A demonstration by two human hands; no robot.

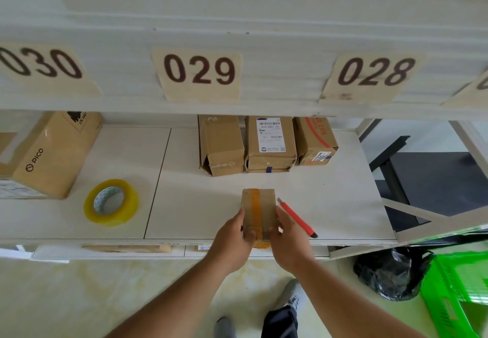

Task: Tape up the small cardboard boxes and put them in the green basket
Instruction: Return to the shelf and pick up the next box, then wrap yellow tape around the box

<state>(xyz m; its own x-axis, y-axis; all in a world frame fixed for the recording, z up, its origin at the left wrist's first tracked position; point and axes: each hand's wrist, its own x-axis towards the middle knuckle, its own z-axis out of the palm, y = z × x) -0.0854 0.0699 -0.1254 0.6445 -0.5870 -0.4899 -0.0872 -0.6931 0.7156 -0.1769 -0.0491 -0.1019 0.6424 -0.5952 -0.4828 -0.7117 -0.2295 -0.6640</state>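
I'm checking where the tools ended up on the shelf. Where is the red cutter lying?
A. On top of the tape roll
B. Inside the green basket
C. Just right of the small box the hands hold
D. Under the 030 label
C: the red cutter lies on the shelf right beside the small box, by the right hand.

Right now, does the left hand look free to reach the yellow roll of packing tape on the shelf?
Probably not at once: the left hand and right hand both grip the small taped cardboard box. Once it lets go, bare white shelf lies between it and the yellow roll of packing tape.
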